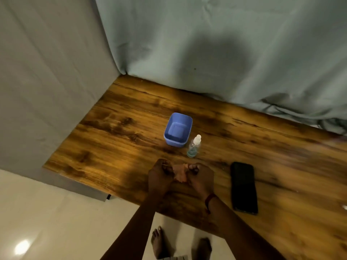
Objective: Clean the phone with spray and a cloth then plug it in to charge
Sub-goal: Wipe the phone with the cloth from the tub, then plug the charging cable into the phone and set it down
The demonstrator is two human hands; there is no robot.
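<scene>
A small orange-pink cloth point(179, 172) is stretched between my two hands just above the wooden table point(116, 147). My left hand point(159, 177) grips its left edge and my right hand point(201, 178) grips its right edge, both with fingers closed. A black phone point(243, 187) lies flat, screen dark, to the right of my right hand near the table's front edge. A small clear spray bottle point(194, 146) with a white cap stands upright just beyond my hands.
A blue plastic tub point(178, 129) stands open behind the spray bottle, touching or nearly touching it. Grey-green cloth sheets point(225, 53) hang behind and left of the table. My bare feet stand on the pale floor point(56, 222) below the table edge.
</scene>
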